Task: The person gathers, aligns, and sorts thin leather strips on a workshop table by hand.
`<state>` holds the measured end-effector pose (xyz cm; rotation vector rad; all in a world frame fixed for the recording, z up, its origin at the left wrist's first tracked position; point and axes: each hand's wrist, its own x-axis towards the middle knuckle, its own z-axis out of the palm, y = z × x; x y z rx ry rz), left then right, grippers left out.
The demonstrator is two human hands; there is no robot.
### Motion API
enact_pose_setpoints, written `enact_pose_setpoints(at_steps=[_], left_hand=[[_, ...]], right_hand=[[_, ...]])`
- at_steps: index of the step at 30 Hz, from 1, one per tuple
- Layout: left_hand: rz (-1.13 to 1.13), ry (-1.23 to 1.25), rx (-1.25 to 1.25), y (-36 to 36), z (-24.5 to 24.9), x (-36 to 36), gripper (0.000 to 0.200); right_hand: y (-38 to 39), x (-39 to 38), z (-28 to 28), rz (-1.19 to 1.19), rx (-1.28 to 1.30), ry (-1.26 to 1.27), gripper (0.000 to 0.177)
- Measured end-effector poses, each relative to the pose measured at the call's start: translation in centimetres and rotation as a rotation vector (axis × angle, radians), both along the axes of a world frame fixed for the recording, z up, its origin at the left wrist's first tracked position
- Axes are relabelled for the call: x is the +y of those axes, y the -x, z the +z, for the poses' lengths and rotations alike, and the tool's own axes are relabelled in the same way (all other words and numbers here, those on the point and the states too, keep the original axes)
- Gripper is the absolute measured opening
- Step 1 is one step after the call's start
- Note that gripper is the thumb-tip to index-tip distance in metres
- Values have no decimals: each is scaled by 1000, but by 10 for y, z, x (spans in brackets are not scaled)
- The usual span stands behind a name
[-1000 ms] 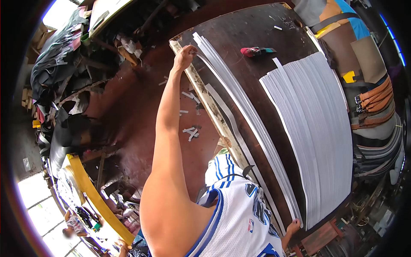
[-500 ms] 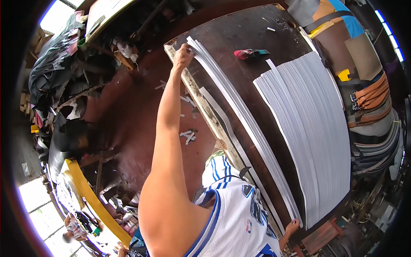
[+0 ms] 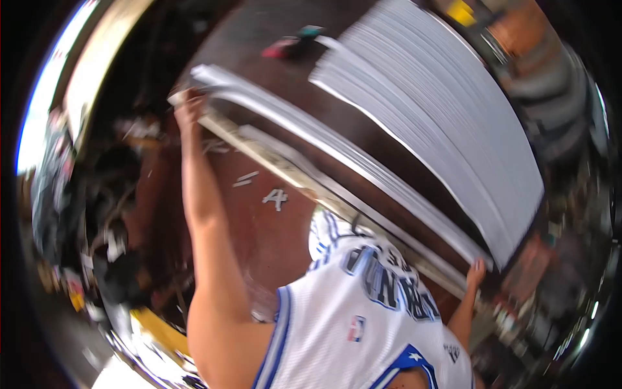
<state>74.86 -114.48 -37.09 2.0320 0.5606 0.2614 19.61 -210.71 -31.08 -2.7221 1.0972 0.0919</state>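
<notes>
A narrow bundle of long white strips [image 3: 343, 159] lies along the near side of the dark table [image 3: 253, 39]. My left hand [image 3: 190, 107] is closed at the bundle's far left end, by the table edge, and a strip there bows away from the others toward it. Motion blur hides the exact grip of its fingers. At the opposite end, my right hand [image 3: 477, 272] pinches the strip ends between fingers and thumb. A wide stack of white strips [image 3: 427, 97] lies beyond the bundle. One separate pale strip [image 3: 291, 155] runs along the table's near edge.
A cutter-like tool with a red handle [image 3: 280, 48] lies on the table beyond the bundle. White offcuts [image 3: 275, 198] are scattered on the reddish floor [image 3: 259, 233]. Rolled materials [image 3: 544, 84] stand past the stack at right. A yellow-edged object [image 3: 159, 330] is at lower left.
The view has turned, so the table and strips now slant more across the frame. My left hand has come off the bundle's side toward the table edge, and one strip bows apart.
</notes>
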Motion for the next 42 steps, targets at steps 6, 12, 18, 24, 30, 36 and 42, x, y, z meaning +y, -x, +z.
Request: enact_pose_setpoints(at_steps=[6, 12, 18, 24, 30, 36, 42], left_hand=[[-550, -216, -158, -12, -14, 81, 30], [-264, -974, -101, -31, 6, 43, 42], [-404, -817, -277, -13, 41, -85, 27], [-720, -552, -422, 35, 45, -260, 20], [-1192, -125, -406, 180, 104, -489, 23], [-1584, -94, -416, 293, 105, -635, 15], [-1709, -93, -395, 344, 109, -714, 36]], right_hand=[[-9, 42, 9, -129, -141, 108, 22], [-16, 70, 9, -183, -242, 136, 27], [-12, 69, 10, -222, -345, 27, 32], [-20, 70, 0, -185, -415, -6, 33], [-16, 60, 11, -219, -479, -84, 36], [-11, 38, 8, -301, -719, -473, 25], [-15, 49, 54, -375, -743, -859, 17]])
